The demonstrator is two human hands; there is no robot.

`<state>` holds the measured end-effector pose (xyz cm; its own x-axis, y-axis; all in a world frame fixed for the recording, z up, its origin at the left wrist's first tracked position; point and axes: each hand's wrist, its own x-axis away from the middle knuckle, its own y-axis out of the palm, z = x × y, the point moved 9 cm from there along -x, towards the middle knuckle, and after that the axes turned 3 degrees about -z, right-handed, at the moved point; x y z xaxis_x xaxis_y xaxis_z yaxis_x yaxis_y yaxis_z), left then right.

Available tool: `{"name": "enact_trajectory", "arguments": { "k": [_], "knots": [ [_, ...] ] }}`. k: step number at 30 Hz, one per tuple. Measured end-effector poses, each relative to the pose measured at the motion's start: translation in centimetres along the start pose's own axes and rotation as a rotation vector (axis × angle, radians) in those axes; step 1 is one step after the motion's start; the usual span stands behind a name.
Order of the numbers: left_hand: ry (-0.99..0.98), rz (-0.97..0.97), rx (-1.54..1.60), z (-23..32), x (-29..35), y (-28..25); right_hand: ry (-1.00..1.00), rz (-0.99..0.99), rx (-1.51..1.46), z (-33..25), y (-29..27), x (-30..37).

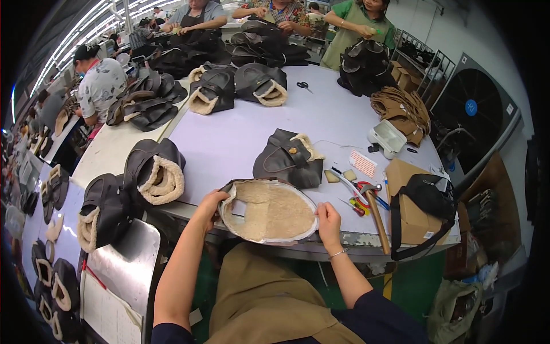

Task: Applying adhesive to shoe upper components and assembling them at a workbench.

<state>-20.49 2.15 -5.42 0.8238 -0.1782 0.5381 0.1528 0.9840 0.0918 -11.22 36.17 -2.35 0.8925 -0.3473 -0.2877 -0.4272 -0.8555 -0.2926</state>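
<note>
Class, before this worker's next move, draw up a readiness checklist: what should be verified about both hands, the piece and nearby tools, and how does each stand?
1. Left hand gripping the oval fleece-lined piece: ok, at its left edge.
2. Right hand gripping it too: ok, at its right edge.
3. Hammer close by: ok, lying to the right of the right hand.
4. Dark scissors close by: not ok, far across the table.
5. Stitching around the piece sound: cannot tell, too small to see.
6. Dark buttoned item clear of the piece: cannot tell, contact is unclear.
</note>
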Motion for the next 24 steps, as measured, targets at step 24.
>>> {"name": "enact_trajectory", "arguments": {
  "k": [24],
  "knots": [
    [0.015, -0.017, 0.107, -0.2, 0.7, -0.6, -0.147, 0.045, 0.058, -2.9, -2.2, -2.4]
  ]
}}
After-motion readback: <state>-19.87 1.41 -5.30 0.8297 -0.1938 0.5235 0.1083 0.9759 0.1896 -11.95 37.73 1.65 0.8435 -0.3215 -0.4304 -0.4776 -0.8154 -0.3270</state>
